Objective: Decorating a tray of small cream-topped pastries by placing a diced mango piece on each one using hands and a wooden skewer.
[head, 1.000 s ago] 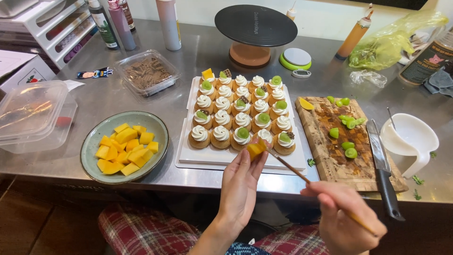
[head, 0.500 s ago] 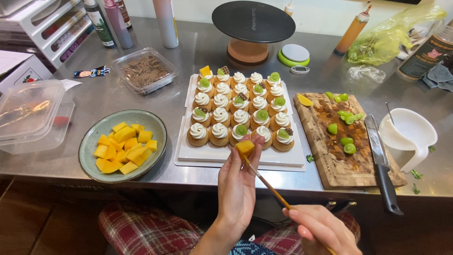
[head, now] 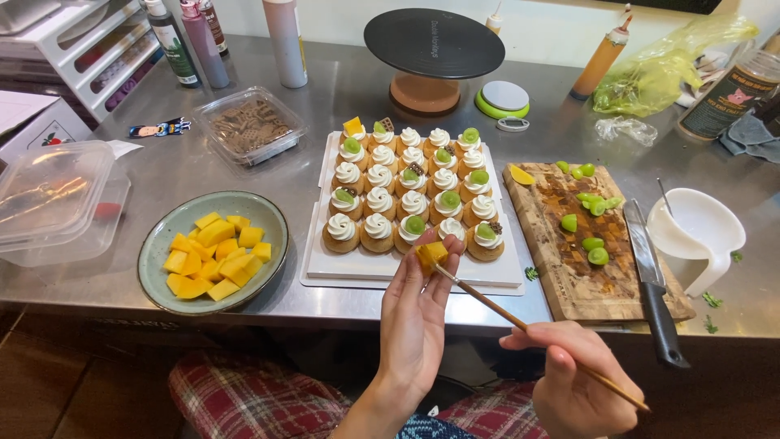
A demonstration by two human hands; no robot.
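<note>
Left hand point(head: 414, 313) fingers pinch a yellow mango cube point(head: 431, 254); right hand point(head: 573, 382) grips wooden chopsticks point(head: 520, 325). Beyond the fingertips, most cream-topped tartlets point(head: 378, 228) lack mango.

Far right — brown jar point(head: 735, 93), pink-and-white label; far left — white carton point(head: 36, 122).

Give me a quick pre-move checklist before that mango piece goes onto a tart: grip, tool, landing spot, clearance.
1. Mango cube held: ok, pinched at the left hand fingertips.
2. Wooden stick in hand: ok, the right hand grips its rear end and the tip meets the cube.
3. Free landing spot: ok, several cream tarts on the white tray carry no topping.
4. Cube skewered or only touched by the stick: cannot tell.
5. Knife out of the way: ok, it lies on the cutting board, apart from both hands.
6. Mango supply: ok, the plate holds more cubes.
</note>
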